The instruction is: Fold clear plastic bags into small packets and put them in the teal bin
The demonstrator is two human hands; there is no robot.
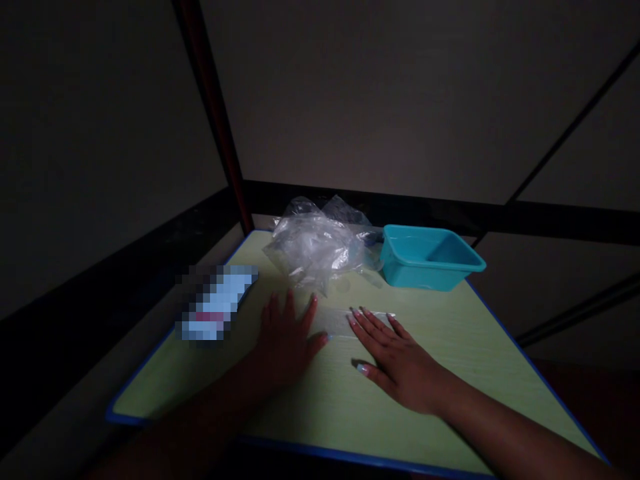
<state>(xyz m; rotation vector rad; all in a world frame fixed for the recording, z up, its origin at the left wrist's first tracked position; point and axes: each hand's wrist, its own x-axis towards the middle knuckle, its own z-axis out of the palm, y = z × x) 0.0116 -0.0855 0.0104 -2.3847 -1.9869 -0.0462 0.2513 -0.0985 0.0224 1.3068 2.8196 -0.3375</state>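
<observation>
1. Left hand [287, 343]: palm down, open, fingers spread, gripping nothing.
2. Right hand [397, 363]: palm down, open, gripping nothing; fingertips over the clear film [334, 323].
3. Film: flat on the counter [450, 327], between the hands.
4. Beyond: crumpled plastic [317, 247], beside turquoise bin [425, 275].

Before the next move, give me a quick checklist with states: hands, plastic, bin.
1. Left hand free: ok, fingers spread, gripping nothing.
2. Right hand free: ok, laid open, fingertips over the flat plastic piece.
3. Flat plastic piece free of wrinkles: cannot tell, too dim.
4. Gap between the crumpled plastic heap and the teal bin: not ok, no clear gap shows.
5. Teal bin upright: ok, mouth up.
</observation>
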